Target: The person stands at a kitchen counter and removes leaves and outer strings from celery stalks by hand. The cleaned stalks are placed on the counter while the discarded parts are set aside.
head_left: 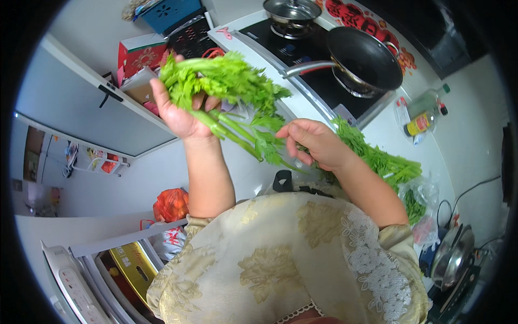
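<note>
My left hand is raised with the palm up and the fingers around a bunch of leafy celery. Its pale green stalks slant down to the right, toward my other hand. Curled at the fingers, my right hand is beside the lower leaves of that bunch; whether it pinches a leaf or stem cannot be made out. More celery lies on the white counter, partly behind my right forearm. At its lower end is a clear plastic bag with further greens by it.
A black wok and a lidded pot stand on the gas hob; the wok's handle juts over the counter edge. Bottles are at the right. A red box and door are left. Below sits a red bag.
</note>
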### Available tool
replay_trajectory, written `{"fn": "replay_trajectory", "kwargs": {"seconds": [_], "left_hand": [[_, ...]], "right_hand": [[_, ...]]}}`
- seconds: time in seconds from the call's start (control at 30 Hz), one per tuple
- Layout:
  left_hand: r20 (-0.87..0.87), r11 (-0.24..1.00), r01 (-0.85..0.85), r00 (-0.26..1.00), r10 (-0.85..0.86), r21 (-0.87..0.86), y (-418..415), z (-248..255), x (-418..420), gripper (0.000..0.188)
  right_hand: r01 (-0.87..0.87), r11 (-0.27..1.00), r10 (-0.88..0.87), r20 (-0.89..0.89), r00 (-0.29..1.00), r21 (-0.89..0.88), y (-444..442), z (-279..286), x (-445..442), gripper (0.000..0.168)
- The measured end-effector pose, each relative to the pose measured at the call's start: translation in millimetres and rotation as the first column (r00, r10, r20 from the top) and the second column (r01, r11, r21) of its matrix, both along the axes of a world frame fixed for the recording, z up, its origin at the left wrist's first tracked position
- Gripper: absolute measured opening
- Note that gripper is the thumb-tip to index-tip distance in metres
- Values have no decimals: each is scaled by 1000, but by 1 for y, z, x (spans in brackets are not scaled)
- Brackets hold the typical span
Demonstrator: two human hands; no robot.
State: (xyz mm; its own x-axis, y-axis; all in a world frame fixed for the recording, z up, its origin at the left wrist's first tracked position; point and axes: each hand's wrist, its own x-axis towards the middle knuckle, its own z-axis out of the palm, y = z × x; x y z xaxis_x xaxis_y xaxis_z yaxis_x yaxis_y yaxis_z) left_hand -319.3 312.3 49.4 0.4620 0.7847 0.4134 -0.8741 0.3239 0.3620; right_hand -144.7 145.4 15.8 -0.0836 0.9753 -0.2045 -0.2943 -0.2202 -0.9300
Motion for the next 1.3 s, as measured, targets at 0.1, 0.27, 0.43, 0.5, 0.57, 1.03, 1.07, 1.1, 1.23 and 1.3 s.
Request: {"fn": "replay_trajectory", "kwargs": {"seconds": [0.1, 0.27, 0.43, 0.5, 0.57, 1.03, 1.07, 1.1, 1.23, 1.3], "left_hand": [[-120, 957, -279, 956, 269, -82, 1, -5, -39, 52], [-245, 839, -502, 857, 453, -207, -2, -29, -88, 53], [-353, 737, -592, 800, 485, -327, -15, -68, -121, 51], [-456, 636, -674, 732, 506, -376, -25, -75, -119, 52], [-433, 664, -633, 768, 472, -399, -33, -87, -130, 52], [-421, 682, -596, 796, 435, -424, -34, -105, -137, 53], [-426, 685, -596, 795, 432, -419, -30, -101, -133, 53], [-433, 685, -597, 794, 427, -419, -27, -98, -129, 53], [-411, 732, -551, 822, 394, -401, -14, -85, -95, 55], [-401, 780, -503, 845, 353, -372, -14, -67, -70, 55]], "right_hand": [[81, 986, -72, 67, 995, -146, 33, -47, 7, 22], [190, 939, -140, 185, 973, -288, 66, -169, 8, 24], [58, 836, 28, 148, 989, -545, 100, -201, -6, 19], [32, 808, 90, 177, 980, -589, 121, -214, -6, 14], [29, 789, 143, 229, 963, -614, 147, -218, -13, 9], [257, 962, -209, 371, 905, -86, 330, -136, -7, 20], [281, 956, -239, 327, 914, -88, 310, -142, -17, 19], [212, 973, -181, 275, 944, -87, 283, -136, -26, 19], [-66, 997, 71, 136, 988, -43, 172, -114, -41, 13], [-154, 988, 157, 133, 979, -29, 125, -97, -36, 12]]}}
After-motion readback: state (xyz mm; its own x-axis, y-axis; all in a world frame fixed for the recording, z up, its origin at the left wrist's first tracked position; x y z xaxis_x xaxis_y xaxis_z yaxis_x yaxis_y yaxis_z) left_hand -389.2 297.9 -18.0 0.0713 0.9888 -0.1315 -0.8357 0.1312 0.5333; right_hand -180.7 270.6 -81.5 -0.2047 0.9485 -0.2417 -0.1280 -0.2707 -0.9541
